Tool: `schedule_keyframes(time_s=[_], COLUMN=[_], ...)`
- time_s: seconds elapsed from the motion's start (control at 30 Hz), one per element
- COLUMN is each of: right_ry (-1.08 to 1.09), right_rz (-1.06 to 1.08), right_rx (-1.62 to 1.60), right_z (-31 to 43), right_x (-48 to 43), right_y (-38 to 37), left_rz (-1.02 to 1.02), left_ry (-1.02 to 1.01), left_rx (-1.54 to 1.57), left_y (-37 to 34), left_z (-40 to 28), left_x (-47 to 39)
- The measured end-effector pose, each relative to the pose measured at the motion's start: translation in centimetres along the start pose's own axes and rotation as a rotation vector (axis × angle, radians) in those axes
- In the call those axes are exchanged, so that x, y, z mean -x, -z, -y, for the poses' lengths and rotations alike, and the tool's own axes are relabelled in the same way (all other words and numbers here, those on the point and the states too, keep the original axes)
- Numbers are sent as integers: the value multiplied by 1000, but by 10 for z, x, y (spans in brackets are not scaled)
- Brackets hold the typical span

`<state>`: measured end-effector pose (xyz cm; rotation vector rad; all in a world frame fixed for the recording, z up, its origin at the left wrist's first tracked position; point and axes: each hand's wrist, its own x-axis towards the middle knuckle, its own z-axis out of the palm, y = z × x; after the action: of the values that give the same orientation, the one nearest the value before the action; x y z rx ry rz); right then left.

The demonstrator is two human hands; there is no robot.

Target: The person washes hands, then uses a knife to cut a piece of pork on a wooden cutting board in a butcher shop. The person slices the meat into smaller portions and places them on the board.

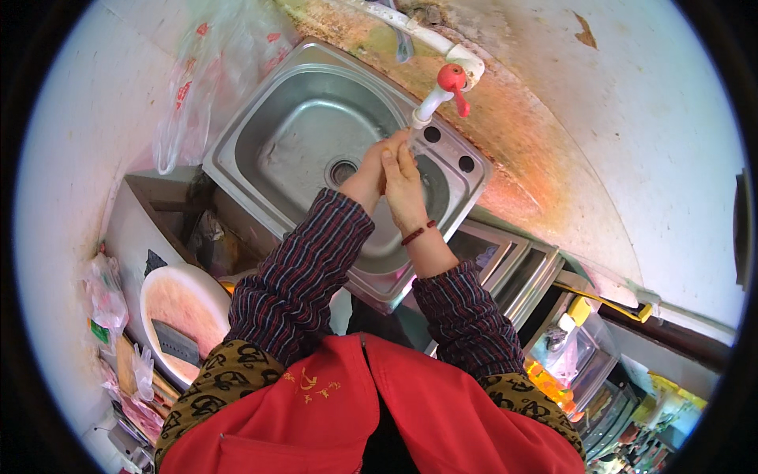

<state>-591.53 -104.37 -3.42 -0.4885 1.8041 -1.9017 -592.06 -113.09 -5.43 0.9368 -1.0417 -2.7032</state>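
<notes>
My left hand (374, 169) and my right hand (404, 181) are pressed together over the stainless steel sink (278, 124). Their fingertips are just below the mouth of a white plastic tap (433, 105) with a red lever handle (453, 80). The fingers overlap, so how far each hand is closed is partly hidden, and no object shows between them. Around my right wrist sits a dark red braided bracelet (418, 233). Just left of my left hand is the round drain (343, 172) in the basin floor.
A white round cutting board (155, 296) with a cleaver (176, 342) on it stands at lower left. Clear plastic bags (222, 77) hang beside the sink. Stacked metal trays (521, 272) lie at right, near an orange bottle (549, 382). A stained wall (521, 178) rises behind the tap.
</notes>
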Motion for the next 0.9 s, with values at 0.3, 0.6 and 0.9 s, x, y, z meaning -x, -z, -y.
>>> schedule_keyframes(time_s=[0.3, 0.6, 0.9], right_ry=[-452, -545, -300], right_rz=[85, 174, -227], right_rx=[-521, -951, -8], right_z=[11, 12, 31], right_x=[-29, -32, -20], right_y=[19, 40, 37], left_rz=[-203, 58, 288], left_ry=[-555, -172, -902], left_rx=[-599, 389, -1671], left_y=[-21, -15, 37], left_z=[16, 41, 35], left_x=[26, 57, 90])
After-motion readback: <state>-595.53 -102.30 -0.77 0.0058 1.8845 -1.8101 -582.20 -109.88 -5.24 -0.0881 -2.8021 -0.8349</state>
